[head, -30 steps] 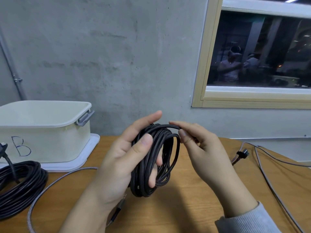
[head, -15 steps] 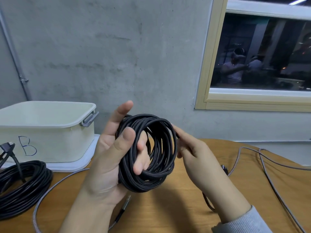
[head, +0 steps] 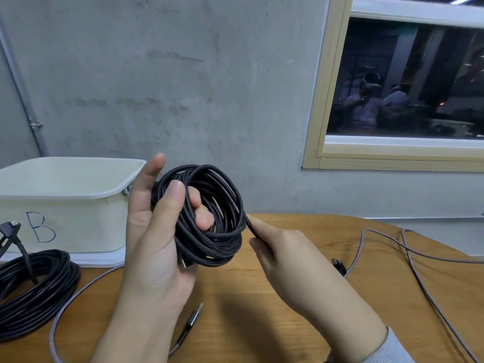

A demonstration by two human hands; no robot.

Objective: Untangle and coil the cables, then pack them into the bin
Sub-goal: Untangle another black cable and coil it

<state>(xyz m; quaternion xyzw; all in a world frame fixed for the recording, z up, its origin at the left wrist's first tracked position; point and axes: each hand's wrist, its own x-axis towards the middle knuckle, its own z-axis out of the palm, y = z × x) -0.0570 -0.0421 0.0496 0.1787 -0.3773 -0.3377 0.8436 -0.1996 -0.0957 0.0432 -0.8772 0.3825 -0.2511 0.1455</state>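
Note:
My left hand (head: 157,237) holds a coiled black cable (head: 225,205) upright above the table, thumb across the front of the loops and fingers through the middle. My right hand (head: 285,260) pinches the cable's loose end at the coil's lower right edge. A cream bin (head: 65,200) marked "B" stands at the back left on its lid. A second black cable coil (head: 34,289) lies on the table in front of the bin. A grey braided cable (head: 387,242) lies loose across the table, one plug end (head: 193,318) lying below my left wrist.
The wooden table (head: 248,297) ends in a curved edge at the right. A concrete wall stands close behind, with a framed window (head: 408,82) at the upper right. A black plug (head: 339,265) lies right of my right hand.
The coil has turned to face me and moved left and up in my left hand. My right hand slid from the top of the coil down to its lower right edge.

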